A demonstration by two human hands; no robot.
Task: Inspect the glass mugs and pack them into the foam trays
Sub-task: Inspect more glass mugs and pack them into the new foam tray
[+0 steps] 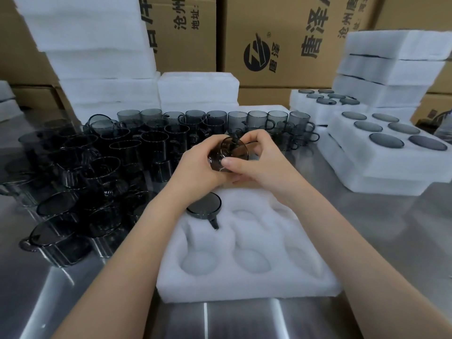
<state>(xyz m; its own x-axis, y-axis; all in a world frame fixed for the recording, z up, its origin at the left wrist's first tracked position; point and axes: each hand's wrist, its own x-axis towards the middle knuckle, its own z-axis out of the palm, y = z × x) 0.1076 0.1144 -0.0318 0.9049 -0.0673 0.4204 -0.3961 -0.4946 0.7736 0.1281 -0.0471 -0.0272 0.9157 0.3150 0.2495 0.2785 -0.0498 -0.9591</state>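
I hold one smoky grey glass mug (231,152) tilted on its side between both hands, above the far end of a white foam tray (247,277). My left hand (198,167) cups its base from the left. My right hand (254,157) grips its rim and side from the right. One mug (204,204) sits upside down in the tray's far left pocket, handle toward me. The tray's other pockets hold nothing. Several loose grey mugs (127,148) crowd the steel table to the left and behind.
Filled foam trays (381,152) are stacked at the right, with more behind them (325,104). Tall stacks of foam (97,52) and printed cardboard boxes (281,40) stand along the back. The steel table (391,228) shows at the right and near edge.
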